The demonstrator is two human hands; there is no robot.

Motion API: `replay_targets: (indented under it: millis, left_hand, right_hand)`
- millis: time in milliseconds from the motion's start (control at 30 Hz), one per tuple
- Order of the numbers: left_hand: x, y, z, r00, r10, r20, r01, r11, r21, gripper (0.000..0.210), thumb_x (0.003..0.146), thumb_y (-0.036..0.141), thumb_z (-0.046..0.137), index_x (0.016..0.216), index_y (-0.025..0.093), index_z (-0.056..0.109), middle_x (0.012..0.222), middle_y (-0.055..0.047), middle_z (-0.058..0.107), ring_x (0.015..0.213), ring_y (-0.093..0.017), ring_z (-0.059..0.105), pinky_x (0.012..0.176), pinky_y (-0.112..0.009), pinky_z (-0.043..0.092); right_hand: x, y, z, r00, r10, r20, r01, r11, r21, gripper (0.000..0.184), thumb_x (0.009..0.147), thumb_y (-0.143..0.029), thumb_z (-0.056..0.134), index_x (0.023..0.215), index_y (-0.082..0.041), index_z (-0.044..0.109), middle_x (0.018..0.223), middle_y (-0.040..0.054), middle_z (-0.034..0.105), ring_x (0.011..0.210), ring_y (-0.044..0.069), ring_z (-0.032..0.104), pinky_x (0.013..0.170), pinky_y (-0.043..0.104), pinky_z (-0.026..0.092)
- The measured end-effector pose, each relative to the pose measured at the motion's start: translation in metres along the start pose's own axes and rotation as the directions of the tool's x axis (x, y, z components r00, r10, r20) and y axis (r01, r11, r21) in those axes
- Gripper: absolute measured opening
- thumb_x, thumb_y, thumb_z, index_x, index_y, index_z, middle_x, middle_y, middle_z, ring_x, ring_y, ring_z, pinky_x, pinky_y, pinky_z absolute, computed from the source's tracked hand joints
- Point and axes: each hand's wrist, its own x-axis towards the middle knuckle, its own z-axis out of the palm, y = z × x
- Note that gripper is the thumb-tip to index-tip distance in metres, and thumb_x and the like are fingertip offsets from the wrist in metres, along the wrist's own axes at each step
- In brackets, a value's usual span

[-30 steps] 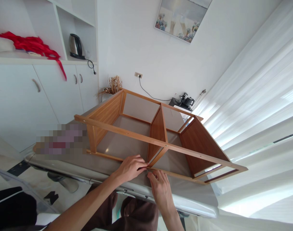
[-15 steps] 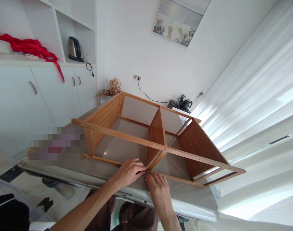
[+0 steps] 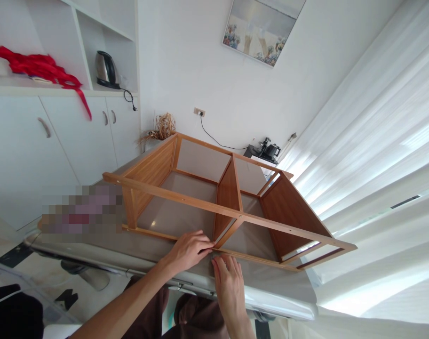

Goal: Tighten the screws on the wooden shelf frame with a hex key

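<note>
A wooden shelf frame [image 3: 196, 200] lies on its side on a grey-topped table [image 3: 271, 282]. My left hand [image 3: 191, 249] is closed on its lower near rail, where the middle shelf board [image 3: 228, 202] meets it. Just right of that, my right hand [image 3: 229, 275] is bent at the same joint with its fingertips pinched together. Whatever small thing may be between those fingertips is hidden. Screw holes dot the upper near rail [image 3: 182, 199].
A blurred-out patch [image 3: 82, 212] covers the table's left end. White cabinets [image 3: 69, 136] with a kettle [image 3: 107, 69] and red cloth [image 3: 41, 66] stand left. Dried stalks [image 3: 164, 125] are behind the frame; a black coffee-maker-like appliance [image 3: 267, 149] is beyond. White curtains [image 3: 377, 165] hang right.
The view has shifted slightly. My right hand has turned a little at the wrist, staying at the joint. My left hand keeps its place on the rail.
</note>
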Motion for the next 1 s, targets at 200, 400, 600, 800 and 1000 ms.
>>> replay_targets:
  millis: [200, 400, 600, 800, 1000]
  left_hand:
    - [-0.0002, -0.0002, 0.0008, 1.000, 0.000, -0.007, 0.000, 1.000, -0.003, 0.024, 0.097, 0.031, 0.059, 0.116, 0.025, 0.072, 0.097, -0.002, 0.075, 0.090, -0.017, 0.065, 0.088, -0.033, 0.052]
    - [-0.0001, -0.0022, 0.0034, 1.000, 0.011, -0.012, -0.011, 1.000, -0.002, 0.024, 0.097, 0.032, 0.059, 0.115, 0.026, 0.072, 0.098, -0.002, 0.075, 0.089, -0.017, 0.064, 0.089, -0.033, 0.051]
    - [-0.0004, -0.0013, 0.0016, 1.000, -0.003, 0.009, 0.003, 1.000, 0.006, 0.023, 0.096, 0.032, 0.059, 0.115, 0.026, 0.072, 0.100, -0.001, 0.075, 0.090, -0.018, 0.063, 0.085, -0.032, 0.050]
    - [-0.0002, -0.0003, -0.0004, 1.000, 0.005, 0.022, -0.005, 1.000, 0.007, 0.023, 0.097, 0.032, 0.058, 0.115, 0.026, 0.072, 0.101, -0.001, 0.075, 0.090, -0.018, 0.062, 0.084, -0.032, 0.050]
    - [0.0002, -0.0001, -0.0017, 1.000, 0.006, 0.011, -0.006, 1.000, 0.009, 0.023, 0.097, 0.033, 0.058, 0.114, 0.026, 0.072, 0.097, -0.001, 0.075, 0.088, -0.017, 0.061, 0.079, -0.031, 0.049]
  right_hand:
    - [-0.0008, 0.0023, -0.0016, 1.000, -0.017, -0.024, 0.016, 0.999, -0.051, 0.022, 0.097, -0.013, 0.049, 0.091, -0.024, 0.066, 0.081, 0.0039, 0.056, 0.074, 0.020, 0.055, 0.069, 0.032, 0.043]
    - [-0.0022, 0.0052, -0.0011, 1.000, -0.003, 0.007, 0.003, 1.000, -0.017, 0.020, 0.099, -0.017, 0.048, 0.088, -0.024, 0.063, 0.079, 0.0030, 0.057, 0.073, 0.020, 0.057, 0.070, 0.032, 0.046]
    - [-0.0009, 0.0012, 0.0002, 0.997, 0.063, 0.033, -0.067, 0.991, 0.118, 0.024, 0.103, -0.023, 0.042, 0.096, -0.024, 0.064, 0.080, 0.0027, 0.062, 0.075, 0.019, 0.061, 0.070, 0.030, 0.048]
    - [-0.0013, 0.0003, 0.0016, 0.989, 0.097, 0.109, -0.117, 0.973, 0.200, 0.021, 0.103, -0.021, 0.041, 0.094, -0.024, 0.060, 0.085, 0.0025, 0.066, 0.078, 0.019, 0.064, 0.069, 0.029, 0.047]
    - [0.0020, 0.0049, -0.0011, 0.975, 0.098, 0.197, -0.153, 0.946, 0.287, 0.018, 0.102, -0.021, 0.043, 0.096, -0.024, 0.059, 0.089, 0.0022, 0.066, 0.082, 0.018, 0.065, 0.073, 0.028, 0.048]
